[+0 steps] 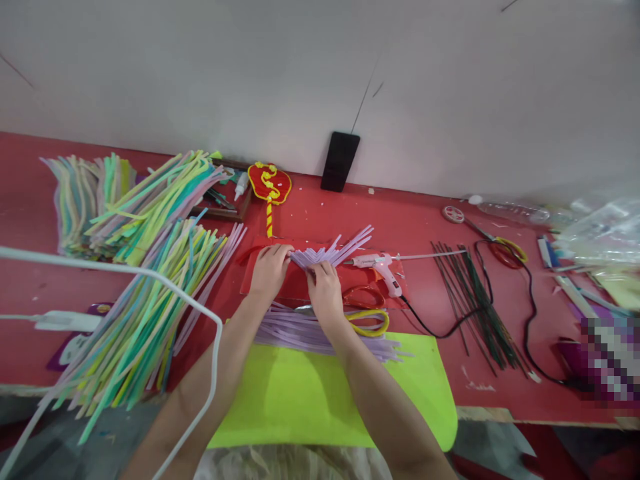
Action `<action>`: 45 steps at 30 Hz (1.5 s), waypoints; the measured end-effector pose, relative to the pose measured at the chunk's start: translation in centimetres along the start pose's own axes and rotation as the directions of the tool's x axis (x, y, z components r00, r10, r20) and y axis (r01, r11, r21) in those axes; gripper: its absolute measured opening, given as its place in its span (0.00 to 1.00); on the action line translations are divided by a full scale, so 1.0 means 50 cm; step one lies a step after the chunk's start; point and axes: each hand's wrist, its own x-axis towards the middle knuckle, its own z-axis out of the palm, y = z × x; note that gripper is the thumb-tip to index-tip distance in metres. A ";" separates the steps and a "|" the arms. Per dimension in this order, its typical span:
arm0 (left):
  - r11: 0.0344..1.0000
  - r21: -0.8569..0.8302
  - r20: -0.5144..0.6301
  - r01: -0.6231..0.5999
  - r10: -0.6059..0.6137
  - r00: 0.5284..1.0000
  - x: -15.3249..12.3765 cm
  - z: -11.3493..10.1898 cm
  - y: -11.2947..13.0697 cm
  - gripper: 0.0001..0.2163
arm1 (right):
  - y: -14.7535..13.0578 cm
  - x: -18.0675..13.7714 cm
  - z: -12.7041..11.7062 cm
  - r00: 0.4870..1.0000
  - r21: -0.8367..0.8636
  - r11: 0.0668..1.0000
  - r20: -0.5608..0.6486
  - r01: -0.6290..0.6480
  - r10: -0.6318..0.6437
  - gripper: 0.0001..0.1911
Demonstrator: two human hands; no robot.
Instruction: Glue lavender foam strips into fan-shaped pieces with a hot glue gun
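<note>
Over a red board [295, 283], a short bundle of lilac pipe cleaners [325, 255] fans out up and to the right. My left hand [270, 272] is closed at the bundle's left end, its fingertips pinching there. My right hand [325, 283] is closed on the middle of the bundle, thumb underneath. More lilac pipe cleaners [295, 331] lie across the yellow-green mat [320, 393] below my wrists. Scissors with red and yellow handles [373, 327] rest beside my right wrist, blades mostly hidden. To the right sits a pink glue gun [383, 267] with a glue stick in its back.
Heaps of pastel pipe cleaners [150, 320] cover the left, with a white cable [217, 347] looping in front. A phone [340, 161] leans on the wall beside a red-and-yellow fan ornament [270, 183]. Dark green stems [480, 307] and a black cord [533, 307] lie right.
</note>
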 end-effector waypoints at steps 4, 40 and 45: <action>1.000 0.012 -0.019 -0.017 0.017 1.000 -0.002 0.003 -0.005 0.14 | -0.001 0.001 0.000 1.000 0.004 1.000 -0.003 0.005 -0.005 0.11; 0.979 -0.012 0.090 -0.202 0.202 0.975 -0.007 0.024 -0.003 0.12 | 0.005 -0.008 -0.034 0.999 -0.028 0.999 0.031 -0.035 0.036 0.10; 0.982 -0.028 0.086 -0.184 0.186 0.979 -0.008 0.025 -0.001 0.12 | 0.003 -0.008 -0.030 0.999 -0.040 0.998 0.025 -0.044 0.045 0.09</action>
